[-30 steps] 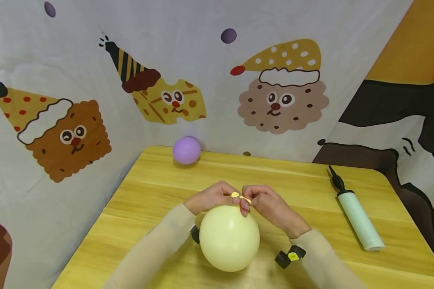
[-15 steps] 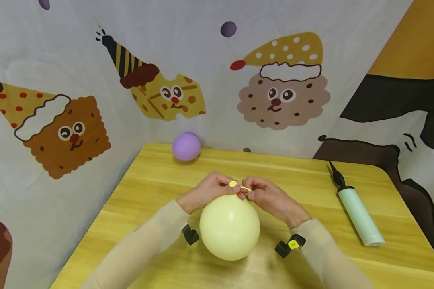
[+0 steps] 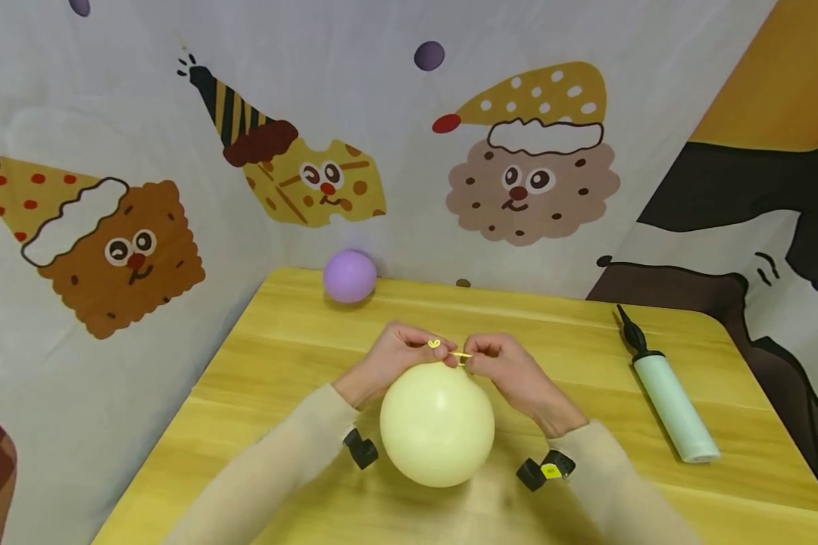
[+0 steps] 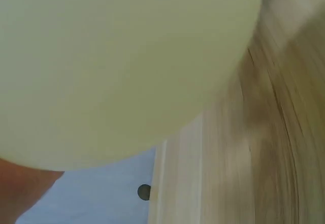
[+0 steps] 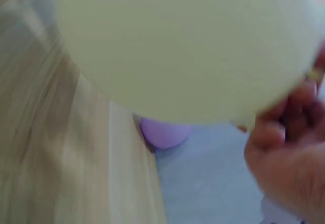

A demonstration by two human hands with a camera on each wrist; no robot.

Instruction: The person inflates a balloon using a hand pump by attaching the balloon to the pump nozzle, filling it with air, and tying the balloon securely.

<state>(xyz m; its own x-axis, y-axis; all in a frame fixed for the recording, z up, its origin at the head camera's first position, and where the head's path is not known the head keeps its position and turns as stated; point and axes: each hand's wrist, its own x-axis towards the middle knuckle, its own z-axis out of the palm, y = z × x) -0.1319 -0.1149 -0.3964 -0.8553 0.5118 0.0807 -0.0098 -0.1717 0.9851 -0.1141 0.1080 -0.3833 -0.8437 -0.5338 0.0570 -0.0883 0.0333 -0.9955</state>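
A round, pale yellow inflated balloon (image 3: 438, 428) hangs below both hands over the table. My left hand (image 3: 391, 362) pinches its neck at the top, and the rolled mouth of the balloon sticks up by the thumb. From the other side my right hand (image 3: 511, 372) pinches a thin yellow strand of the neck, stretched across the small gap between the hands. In the left wrist view the balloon (image 4: 117, 71) covers most of the picture and hides the fingertips. The right wrist view shows the right hand's curled fingers (image 5: 269, 135) close against the balloon.
A smaller purple balloon (image 3: 350, 277) sits at the table's back left edge. On the right lies a hand pump (image 3: 675, 409) with a pale green barrel and black nozzle. A cloth with cartoon prints (image 3: 409, 250) hangs behind the wooden table (image 3: 266, 393).
My right hand has drawn slightly away from the left fingertips, with the strand now stretched between them. Hands and balloon sit higher in the head view, which has itself shifted a little.
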